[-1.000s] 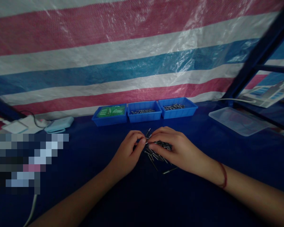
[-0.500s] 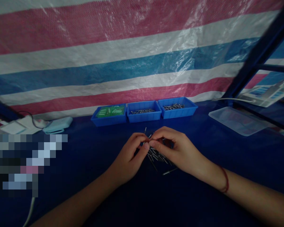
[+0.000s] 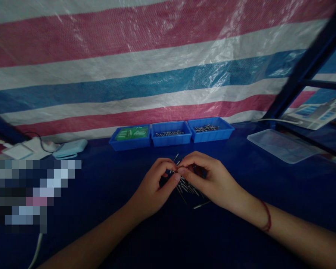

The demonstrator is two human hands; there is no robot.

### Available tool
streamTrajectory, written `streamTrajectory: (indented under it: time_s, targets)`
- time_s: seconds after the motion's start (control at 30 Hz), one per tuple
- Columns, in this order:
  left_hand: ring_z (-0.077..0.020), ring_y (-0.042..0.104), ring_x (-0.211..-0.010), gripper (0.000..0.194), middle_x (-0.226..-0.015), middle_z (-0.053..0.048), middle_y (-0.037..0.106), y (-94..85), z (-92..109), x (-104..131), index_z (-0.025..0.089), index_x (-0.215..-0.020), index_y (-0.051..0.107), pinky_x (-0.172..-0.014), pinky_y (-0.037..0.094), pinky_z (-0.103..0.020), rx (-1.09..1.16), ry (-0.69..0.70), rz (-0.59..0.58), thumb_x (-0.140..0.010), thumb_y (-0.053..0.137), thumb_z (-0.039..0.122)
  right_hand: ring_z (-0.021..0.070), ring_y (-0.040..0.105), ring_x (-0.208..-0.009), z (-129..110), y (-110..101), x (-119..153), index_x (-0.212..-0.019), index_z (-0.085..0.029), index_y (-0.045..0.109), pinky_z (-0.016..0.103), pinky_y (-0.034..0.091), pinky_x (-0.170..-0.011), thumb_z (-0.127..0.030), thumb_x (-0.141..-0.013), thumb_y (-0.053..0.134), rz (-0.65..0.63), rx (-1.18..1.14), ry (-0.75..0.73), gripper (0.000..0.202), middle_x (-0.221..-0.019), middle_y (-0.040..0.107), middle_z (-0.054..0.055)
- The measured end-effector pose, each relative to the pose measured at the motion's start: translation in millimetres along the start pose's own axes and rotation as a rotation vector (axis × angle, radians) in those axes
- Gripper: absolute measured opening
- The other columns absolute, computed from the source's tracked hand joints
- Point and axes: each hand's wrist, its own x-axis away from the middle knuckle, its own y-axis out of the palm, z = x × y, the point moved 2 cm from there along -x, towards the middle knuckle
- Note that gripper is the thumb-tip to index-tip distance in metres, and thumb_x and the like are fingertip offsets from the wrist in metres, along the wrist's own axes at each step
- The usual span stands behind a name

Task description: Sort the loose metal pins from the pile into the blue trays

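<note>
My left hand [image 3: 159, 183] and my right hand [image 3: 208, 173] meet at their fingertips over a small heap of blind rivets [image 3: 189, 186], thin metal stems with a thicker end. Both hands are closed in a pinch. A rivet stem [image 3: 176, 157] sticks up slantwise beyond my left fingertips and seems held there. Whatever lies between the right thumb and index finger is hidden by the fingers. One loose rivet [image 3: 197, 206] lies nearer to me at the heap's front edge. The right hand covers part of the heap.
Behind the heap stand three blue bins: the left bin [image 3: 130, 145] with green-wrapped pieces, the middle bin [image 3: 170, 139] and right bin [image 3: 212, 135] with metal pieces. A clear plastic lid [image 3: 281, 146] lies right. A light-blue case [image 3: 70, 148] and white cable [image 3: 36, 250] are left.
The rivet stem above my left fingertips has swung from nearly upright to leaning right. The left thumb has shifted slightly. The whole view has moved down a little; the hands stay together.
</note>
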Motion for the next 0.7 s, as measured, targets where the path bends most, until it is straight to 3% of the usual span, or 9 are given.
streamTrajectory:
  time_s: [0.47, 0.7]
  targets:
    - [-0.0155, 0.052, -0.089, 0.008, -0.094, -0.002, 0.050, -3.1, 3.3, -0.3, 0.021, -0.089, 0.051, -0.076, 0.042, -0.031, -0.066, 0.082, 0.198, -0.085, 0.052, 0.014, 0.0122, 0.056, -0.070, 4.4, 2.0, 0.1, -0.082, -0.018, 0.063, 0.026, 0.044, -0.060, -0.019, -0.084, 0.053, -0.017, 0.013, 0.026, 0.010, -0.078, 0.059, 0.002]
    - [-0.0150, 0.053, -0.084, 0.003, -0.091, -0.002, 0.052, -4.7, 3.3, 0.5, 0.021, -0.088, 0.051, -0.075, 0.043, -0.031, -0.070, 0.055, 0.214, -0.086, 0.051, 0.018, 0.0111, 0.056, -0.073, 2.3, 6.5, 1.9, -0.082, -0.019, 0.063, 0.025, 0.046, -0.065, -0.019, -0.086, 0.050, -0.127, 0.021, -0.013, 0.014, -0.081, 0.058, 0.002]
